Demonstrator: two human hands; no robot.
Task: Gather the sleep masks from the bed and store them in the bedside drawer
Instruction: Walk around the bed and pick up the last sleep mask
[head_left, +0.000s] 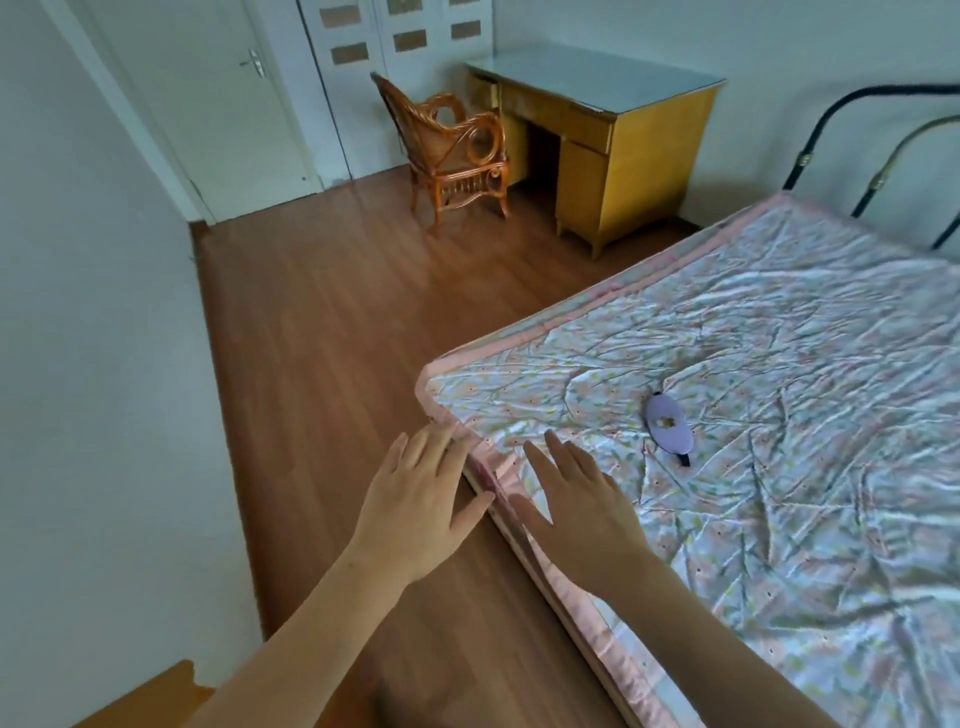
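Both hands empty, fingers spread: left hand (421, 499) off the bed (779, 415) corner, right hand (576, 499) over its edge; purple sleep mask (669, 422) lies just beyond, so reach right and pinch the padded middle, not the strap.

— What does the person wear on the arms?
— Nothing that shows: both forearms are bare to the frame's edge, sleeveless here.
— And the left hand (415, 512) and right hand (584, 506)?
— Bare, ungloved, five slim fingers each.
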